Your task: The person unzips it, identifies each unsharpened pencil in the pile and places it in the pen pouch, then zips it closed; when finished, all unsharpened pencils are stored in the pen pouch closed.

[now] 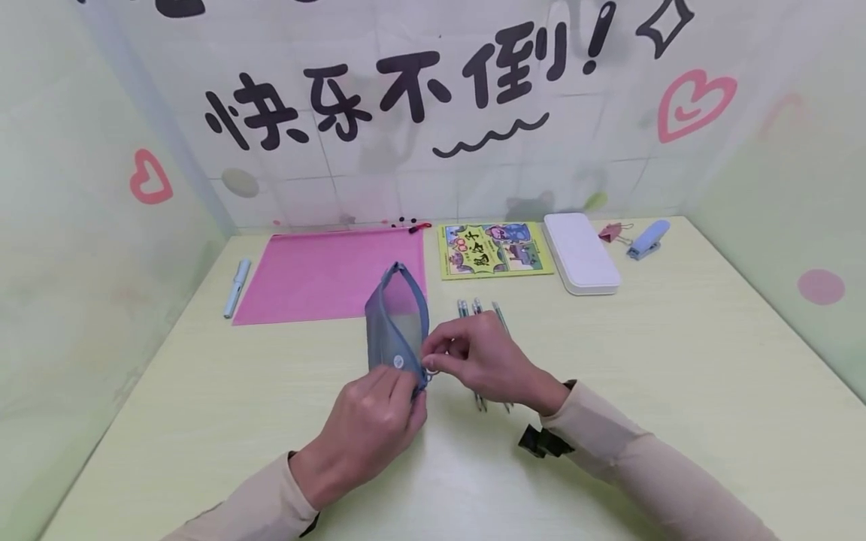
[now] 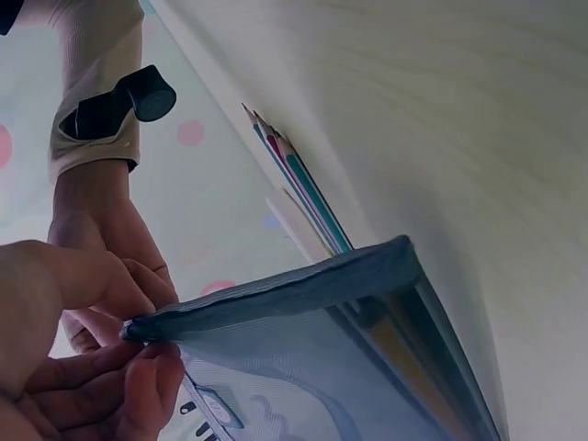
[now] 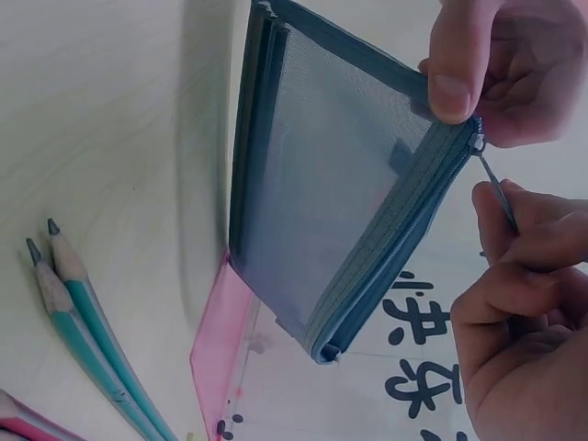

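Observation:
A blue-grey mesh zipper pouch (image 1: 386, 342) stands on edge above the table, its zipped mouth spread apart in the head view. My left hand (image 1: 368, 421) grips the pouch's near top corner, thumb pressed on the fabric beside the zipper end. At that same corner, my right hand (image 1: 483, 357) pinches the thin zipper pull (image 3: 499, 188) between thumb and curled finger. Several green and red pencils (image 1: 499, 309) lie on the table beyond and beneath the right hand, which partly covers them; sharpened tips (image 3: 55, 241) show in the right wrist view.
A pink folder (image 1: 325, 278) lies behind the pouch, with a light blue pen (image 1: 237, 289) at its left. Along the back are a yellow picture booklet (image 1: 496, 250), a white case (image 1: 582, 254), a red binder clip (image 1: 611, 232) and a blue stapler (image 1: 649, 239). Walls enclose the table.

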### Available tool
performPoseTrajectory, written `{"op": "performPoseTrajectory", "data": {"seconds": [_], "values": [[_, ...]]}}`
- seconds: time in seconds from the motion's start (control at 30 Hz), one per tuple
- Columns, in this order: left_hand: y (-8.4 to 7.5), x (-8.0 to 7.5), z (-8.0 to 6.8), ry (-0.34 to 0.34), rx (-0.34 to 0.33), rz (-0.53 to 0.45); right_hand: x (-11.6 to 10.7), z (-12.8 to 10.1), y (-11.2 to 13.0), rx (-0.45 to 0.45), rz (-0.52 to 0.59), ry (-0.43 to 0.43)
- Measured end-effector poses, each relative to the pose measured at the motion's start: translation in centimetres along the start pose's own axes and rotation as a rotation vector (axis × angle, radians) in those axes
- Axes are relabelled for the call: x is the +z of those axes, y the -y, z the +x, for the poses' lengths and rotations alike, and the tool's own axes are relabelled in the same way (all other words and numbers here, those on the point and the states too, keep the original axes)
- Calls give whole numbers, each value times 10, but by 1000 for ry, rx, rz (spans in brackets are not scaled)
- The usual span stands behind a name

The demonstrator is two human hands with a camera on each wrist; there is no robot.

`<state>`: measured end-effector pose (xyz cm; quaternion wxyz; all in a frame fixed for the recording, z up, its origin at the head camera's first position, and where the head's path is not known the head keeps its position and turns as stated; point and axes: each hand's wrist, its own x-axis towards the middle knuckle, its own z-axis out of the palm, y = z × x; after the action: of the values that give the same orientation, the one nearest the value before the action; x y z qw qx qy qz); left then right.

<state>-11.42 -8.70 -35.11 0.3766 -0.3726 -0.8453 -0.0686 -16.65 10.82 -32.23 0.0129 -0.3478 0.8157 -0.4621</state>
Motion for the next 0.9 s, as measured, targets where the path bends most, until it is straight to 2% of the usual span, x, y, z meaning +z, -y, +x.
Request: {"op": "performPoseTrajectory", "data": {"seconds": [0.27,0.53,0.73,0.9], "values": [[1,-6,0,-42,42,-1,1,5,-2,20,44,4],[1,-10,-3,-35,50,-13,4,16,-8,43,39,-6],[1,-8,-9,-59,97,-33,0,22,-17,63,-37,-46],[-1,-8,-16,-49,139,-41,-5,29,-29,75,-98,-87]]}}
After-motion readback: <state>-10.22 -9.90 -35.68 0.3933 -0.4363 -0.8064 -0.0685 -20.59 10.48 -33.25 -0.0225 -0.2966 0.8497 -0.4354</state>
